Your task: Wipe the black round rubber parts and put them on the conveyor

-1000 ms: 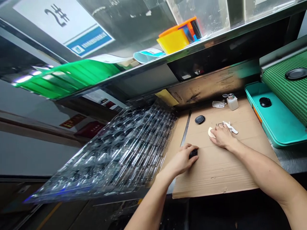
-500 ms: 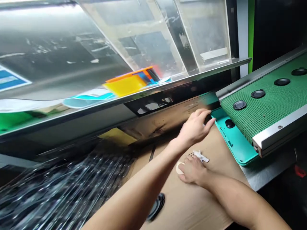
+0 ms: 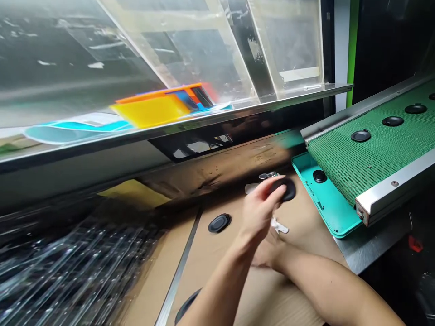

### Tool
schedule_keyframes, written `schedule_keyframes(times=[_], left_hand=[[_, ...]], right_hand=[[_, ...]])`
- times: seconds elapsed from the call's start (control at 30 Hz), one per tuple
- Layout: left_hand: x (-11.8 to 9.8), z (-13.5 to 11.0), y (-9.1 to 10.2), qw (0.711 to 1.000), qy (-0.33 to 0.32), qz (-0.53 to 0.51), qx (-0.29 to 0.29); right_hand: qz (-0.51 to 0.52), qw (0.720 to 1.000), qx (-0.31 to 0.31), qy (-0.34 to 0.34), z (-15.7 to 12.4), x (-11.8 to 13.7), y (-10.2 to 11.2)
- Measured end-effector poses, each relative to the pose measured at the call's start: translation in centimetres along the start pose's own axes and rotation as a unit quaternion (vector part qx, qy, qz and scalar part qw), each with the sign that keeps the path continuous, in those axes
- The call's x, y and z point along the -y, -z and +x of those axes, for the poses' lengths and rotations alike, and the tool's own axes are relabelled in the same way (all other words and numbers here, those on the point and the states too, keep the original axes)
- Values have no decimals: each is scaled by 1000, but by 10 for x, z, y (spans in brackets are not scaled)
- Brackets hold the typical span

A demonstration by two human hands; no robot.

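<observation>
My left hand is raised over the cardboard mat, fingers pinched on a round black disc. Under it, my right hand rests on the mat, mostly hidden by the left wrist, so its fingers do not show. A small white scrap lies just beside the right hand. Another black disc lies flat on the mat to the left. A third dark disc shows partly at the bottom edge, behind my left forearm.
A teal tray with one black disc sits at the right, below a green conveyor belt carrying several discs. Stacked clear plastic trays fill the left. A small bottle stands at the back. Yellow and orange bins sit on the shelf.
My left hand has drawn back from the teal tray toward the mat and now holds a black disc. The right hand stayed on the mat. The view shifted slightly right.
</observation>
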State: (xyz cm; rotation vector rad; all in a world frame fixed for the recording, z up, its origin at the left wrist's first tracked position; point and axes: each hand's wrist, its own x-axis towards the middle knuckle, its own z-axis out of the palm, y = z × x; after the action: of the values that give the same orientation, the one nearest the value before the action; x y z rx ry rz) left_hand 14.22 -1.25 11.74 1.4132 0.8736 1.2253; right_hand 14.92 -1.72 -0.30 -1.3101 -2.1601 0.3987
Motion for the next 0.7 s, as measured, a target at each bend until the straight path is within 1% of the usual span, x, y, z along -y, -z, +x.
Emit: schedule_keyframes(times=[0.03, 0.07, 0.1, 0.13, 0.17, 0.2, 0.27, 0.37, 0.43, 0.47, 0.5, 0.53, 0.57, 0.6, 0.67, 0.7], left_hand=[[8, -15, 30, 996, 56, -44, -47], [16, -28, 58, 988, 98, -79, -94], [24, -39, 82, 978, 125, -99, -133], [32, -46, 100, 970, 141, -117, -161], [39, -51, 113, 963, 151, -131, -179], [46, -54, 121, 959, 154, -144, -188], [56, -54, 123, 954, 146, -172, -195], [68, -50, 116, 946, 122, -223, -203], [73, -48, 114, 938, 108, -251, -213], [74, -48, 116, 935, 105, -261, -215], [75, -48, 119, 932, 107, -270, -215], [76, -47, 124, 928, 118, -282, -213], [75, -47, 129, 921, 137, -302, -203], [74, -47, 136, 910, 163, -333, -186], [70, -46, 147, 877, 210, -410, -134], [67, -46, 152, 861, 224, -445, -107]], right_hand=[[-40, 999, 10, -8, 2, -1, -4], [-78, 997, 13, -17, 3, -2, -7], [-106, 994, 9, -25, 3, -4, -9], [-116, 993, -3, -34, 2, -5, -10], [-120, 992, -22, -42, 1, -6, -10], [-127, 990, -41, -48, -1, -8, -8], [-134, 987, -71, -57, -2, -12, -2], [-132, 982, -112, -78, 0, -20, 12], [-117, 977, -159, -82, 5, -22, 19], [-100, 974, -191, -72, 7, -22, 20], [-68, 969, -231, -48, 9, -20, 20], [-39, 966, -253, -18, 9, -17, 19], [-16, 965, -262, 14, 8, -12, 17], [-2, 966, -254, 48, 5, -6, 13], [-4, 973, -206, 100, -2, 7, 6], [-9, 975, -186, 118, -6, 13, 4]])
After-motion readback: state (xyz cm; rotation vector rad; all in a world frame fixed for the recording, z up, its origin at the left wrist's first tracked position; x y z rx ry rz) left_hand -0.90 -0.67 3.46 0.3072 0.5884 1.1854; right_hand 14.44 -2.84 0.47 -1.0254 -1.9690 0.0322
